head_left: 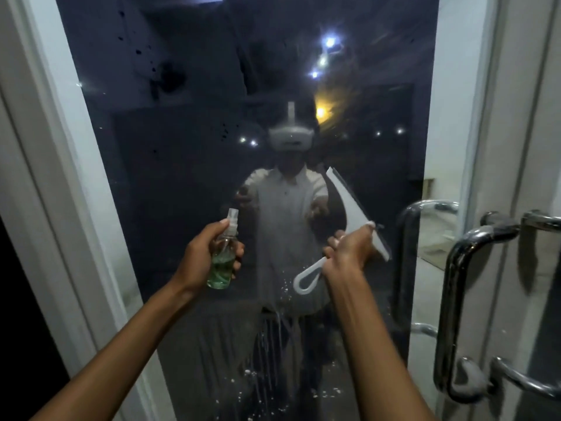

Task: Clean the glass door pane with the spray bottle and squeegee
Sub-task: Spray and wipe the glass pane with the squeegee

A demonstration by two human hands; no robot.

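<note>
Before the glass door pane [188, 208], the left hand [198, 259] grips a small spray bottle [223, 256] of green liquid, nozzle up. Right of the bottle, the right hand [349, 250] clasps the white squeegee [349, 205], blade tilted against the wet, streaked glass

White door frame [45, 165], chrome handle [455, 299], night lights [329, 42]

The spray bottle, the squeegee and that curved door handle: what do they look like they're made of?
Spray bottle: clear, probably plastic; the green liquid shows through it, and the nozzle is whitish.
Squeegee: matte white, likely plastic, one smooth piece with a looped handle end; its blade edge is too blurred to judge.
Door handle: polished metal, probably steel or chrome, with mirror-like highlights.
</note>
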